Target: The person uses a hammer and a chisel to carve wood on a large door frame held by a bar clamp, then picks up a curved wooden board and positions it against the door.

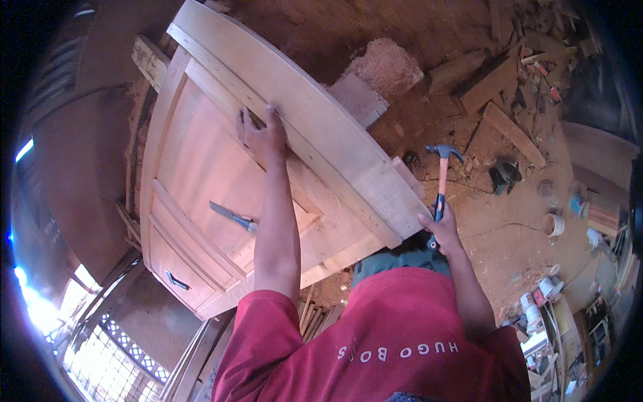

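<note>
A large light-wood panel frame [201,127] lies tilted in front of me, with a broad curved board [315,114] along its right side. My left hand [266,137] rests on the rail beside this board, its thumb and fingers apart. Whether anything small lies under the fingertips cannot be seen. In my right hand [443,231], near the board's lower end, is a claw hammer [443,175], held by its blue grip with the head up. A flat-bladed tool with a blue handle [231,216] lies on the panel, left of my left forearm. Lower left on it sits a small dark piece [177,281].
A heap of shavings [385,67] and a flat board [360,99] lie beyond the frame. Wood offcuts [512,134] litter the floor at right, with a pale bucket [553,225]. A thin cord [495,231] crosses the floor. At lower left is a bright lattice opening [114,355].
</note>
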Available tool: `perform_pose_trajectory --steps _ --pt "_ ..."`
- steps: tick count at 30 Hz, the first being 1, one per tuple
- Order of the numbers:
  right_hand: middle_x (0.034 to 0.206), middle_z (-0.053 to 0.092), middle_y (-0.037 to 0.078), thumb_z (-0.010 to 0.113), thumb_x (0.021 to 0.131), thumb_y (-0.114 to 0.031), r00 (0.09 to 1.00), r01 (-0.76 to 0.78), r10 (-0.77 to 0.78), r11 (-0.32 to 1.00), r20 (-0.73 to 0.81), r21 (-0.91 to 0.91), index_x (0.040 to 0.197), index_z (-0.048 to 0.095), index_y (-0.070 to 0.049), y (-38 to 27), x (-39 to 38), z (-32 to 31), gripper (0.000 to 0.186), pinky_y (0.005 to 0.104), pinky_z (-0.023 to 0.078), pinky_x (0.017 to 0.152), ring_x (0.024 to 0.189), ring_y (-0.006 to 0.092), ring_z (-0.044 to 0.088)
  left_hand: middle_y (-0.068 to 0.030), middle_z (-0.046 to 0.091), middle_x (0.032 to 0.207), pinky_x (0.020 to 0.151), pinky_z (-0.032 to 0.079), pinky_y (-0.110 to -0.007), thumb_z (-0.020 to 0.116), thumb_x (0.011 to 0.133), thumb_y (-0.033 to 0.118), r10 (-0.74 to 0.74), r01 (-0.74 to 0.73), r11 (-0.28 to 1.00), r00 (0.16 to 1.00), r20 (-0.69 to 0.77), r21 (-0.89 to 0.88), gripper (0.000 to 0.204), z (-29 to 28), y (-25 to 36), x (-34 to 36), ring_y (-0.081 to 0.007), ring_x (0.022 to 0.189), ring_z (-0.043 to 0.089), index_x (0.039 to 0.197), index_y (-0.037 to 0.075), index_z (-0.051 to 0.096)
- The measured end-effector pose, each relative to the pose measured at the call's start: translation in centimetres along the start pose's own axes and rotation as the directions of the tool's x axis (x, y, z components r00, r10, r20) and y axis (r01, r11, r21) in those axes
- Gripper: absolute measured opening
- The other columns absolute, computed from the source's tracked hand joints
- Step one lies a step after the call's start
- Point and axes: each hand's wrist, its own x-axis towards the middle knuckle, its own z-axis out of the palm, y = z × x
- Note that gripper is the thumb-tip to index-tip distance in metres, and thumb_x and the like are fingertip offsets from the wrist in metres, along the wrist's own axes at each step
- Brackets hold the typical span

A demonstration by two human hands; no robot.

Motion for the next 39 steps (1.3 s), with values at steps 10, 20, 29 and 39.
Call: perform_pose_trajectory --steps 10,20,29,39 --pt "0.087 0.048 -0.003 0.086 0.074 -0.016 0.998 0.001 -0.008 0.995 0.070 0.098 0.106 0.049 -0.009 -1.2 -0.4 0.1 0.049 0.0235 0.047 0.066 0.076 0.0077 0.050 -0.0191 0.042 0.148 0.116 0.026 -0.045 0.068 0.083 0.050 0.035 -0.036 0.997 0.999 0.016 0.069 0.078 -0.2 -0.4 0.1 -0.0321 0.140 0.036 0.140 -0.001 0.049" --pt "0.088 0.051 -0.003 0.082 0.080 -0.014 0.993 -0.054 0.037 0.986 0.111 0.156 0.109 0.050 -0.009 -1.1 -0.5 0.1 0.043 0.0229 0.048 0.058 0.071 0.0064 0.052 -0.0166 0.039 0.151 0.117 0.024 -0.043 0.067 0.084 0.053 -0.020 0.016 0.997 0.999 0.050 0.078 0.079 -1.0 1.1 -0.1 -0.0307 0.142 0.032 0.141 0.002 0.049" --pt "0.095 0.060 0.001 0.077 0.085 -0.011 0.992 -0.062 0.039 0.979 0.120 0.193 0.119 0.051 -0.008 -0.8 -0.5 0.2 0.043 0.0272 0.058 0.067 0.080 0.0110 0.063 -0.0143 0.035 0.154 0.117 0.020 -0.047 0.058 0.088 0.059 0.006 -0.021 0.989 0.995 0.097 0.146 0.080 -0.9 0.4 -0.1 -0.0277 0.146 0.027 0.146 0.005 0.044" --pt "0.097 0.062 0.004 0.075 0.086 -0.011 0.988 -0.066 0.031 0.971 0.151 0.231 0.116 0.050 -0.006 -2.9 -1.6 0.9 0.039 0.0311 0.061 0.069 0.081 0.0148 0.066 -0.0089 0.041 0.153 0.117 0.016 -0.051 0.061 0.086 0.059 0.004 -0.016 0.993 0.995 0.100 0.118 0.079 -0.9 0.2 0.0 -0.0298 0.146 0.027 0.143 0.007 0.047"
